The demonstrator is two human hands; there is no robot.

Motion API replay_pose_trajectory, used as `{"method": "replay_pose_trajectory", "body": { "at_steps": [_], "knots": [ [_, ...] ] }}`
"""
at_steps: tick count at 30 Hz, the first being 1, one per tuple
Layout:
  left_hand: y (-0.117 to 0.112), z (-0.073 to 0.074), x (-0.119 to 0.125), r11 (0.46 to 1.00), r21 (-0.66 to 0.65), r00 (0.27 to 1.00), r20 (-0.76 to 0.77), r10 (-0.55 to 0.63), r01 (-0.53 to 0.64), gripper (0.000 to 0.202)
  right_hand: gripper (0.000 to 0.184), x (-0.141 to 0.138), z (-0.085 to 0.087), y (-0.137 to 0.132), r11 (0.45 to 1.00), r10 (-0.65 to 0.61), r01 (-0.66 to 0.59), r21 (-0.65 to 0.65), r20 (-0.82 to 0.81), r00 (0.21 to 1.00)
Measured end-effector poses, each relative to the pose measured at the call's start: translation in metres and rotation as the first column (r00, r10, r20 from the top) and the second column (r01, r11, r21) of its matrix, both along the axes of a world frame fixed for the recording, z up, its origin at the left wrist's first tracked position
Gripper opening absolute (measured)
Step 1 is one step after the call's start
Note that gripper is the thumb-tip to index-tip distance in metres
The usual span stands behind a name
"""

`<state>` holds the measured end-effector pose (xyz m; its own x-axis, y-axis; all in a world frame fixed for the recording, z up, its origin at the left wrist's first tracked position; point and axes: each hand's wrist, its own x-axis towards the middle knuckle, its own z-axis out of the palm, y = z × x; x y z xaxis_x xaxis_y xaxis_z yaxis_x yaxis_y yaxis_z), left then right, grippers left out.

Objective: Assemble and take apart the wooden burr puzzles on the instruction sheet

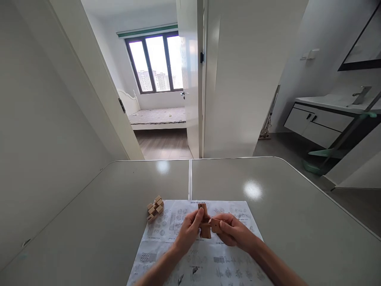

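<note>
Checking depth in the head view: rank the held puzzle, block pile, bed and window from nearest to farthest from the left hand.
1. Held puzzle, in the left hand's fingers.
2. Block pile, left, on the table.
3. Bed, in the far room.
4. Window, behind the bed.

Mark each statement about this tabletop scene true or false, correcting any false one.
1. The left hand and the right hand grip wooden pieces above the printed sheet. True.
2. The small block puzzle lies right of the hands. False: it lies to their left, by the sheet's far left corner.
3. The sheet lies on a grey table. True.
4. The left hand rests flat on the table. False: it is raised, gripping an upright piece.
</note>
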<state>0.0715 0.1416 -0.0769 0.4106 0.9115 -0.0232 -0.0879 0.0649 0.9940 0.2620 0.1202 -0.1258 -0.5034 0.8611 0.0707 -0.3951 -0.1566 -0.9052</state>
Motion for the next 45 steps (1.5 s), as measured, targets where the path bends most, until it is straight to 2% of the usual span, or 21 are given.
{"method": "replay_pose_trajectory", "body": {
  "at_steps": [11, 18, 22, 27, 36, 45],
  "knots": [
    [0.003, -0.006, 0.003, 0.998, 0.064, 0.993, -0.115, -0.007, 0.015, 0.064, 0.047, -0.002, 0.015, -0.003, 0.999, -0.041, 0.040, 0.016, 0.063, 0.997],
    [0.002, -0.003, 0.000, 1.000, -0.026, 0.999, -0.044, -0.001, 0.000, 0.061, 0.047, -0.004, 0.018, -0.005, 0.998, -0.058, 0.057, 0.025, 0.048, 0.997],
    [0.002, -0.004, -0.002, 0.997, -0.075, 1.000, -0.028, 0.009, -0.011, 0.061, 0.046, -0.004, 0.022, -0.005, 0.998, -0.059, 0.059, -0.018, 0.022, 0.998],
    [0.005, -0.007, -0.003, 0.997, -0.075, 1.000, 0.001, 0.016, -0.015, 0.059, 0.039, -0.004, 0.027, -0.006, 0.996, -0.051, 0.049, -0.076, -0.018, 0.999],
    [0.008, -0.020, -0.005, 0.981, -0.188, 0.995, 0.074, 0.064, -0.049, 0.055, 0.037, -0.005, 0.021, -0.003, 0.993, -0.060, 0.052, -0.107, -0.072, 0.996],
    [0.009, -0.020, -0.005, 0.981, -0.185, 0.992, 0.105, 0.074, -0.054, 0.052, 0.037, -0.006, 0.017, -0.001, 0.995, -0.079, 0.078, -0.066, -0.010, 0.997]
  ]
}}
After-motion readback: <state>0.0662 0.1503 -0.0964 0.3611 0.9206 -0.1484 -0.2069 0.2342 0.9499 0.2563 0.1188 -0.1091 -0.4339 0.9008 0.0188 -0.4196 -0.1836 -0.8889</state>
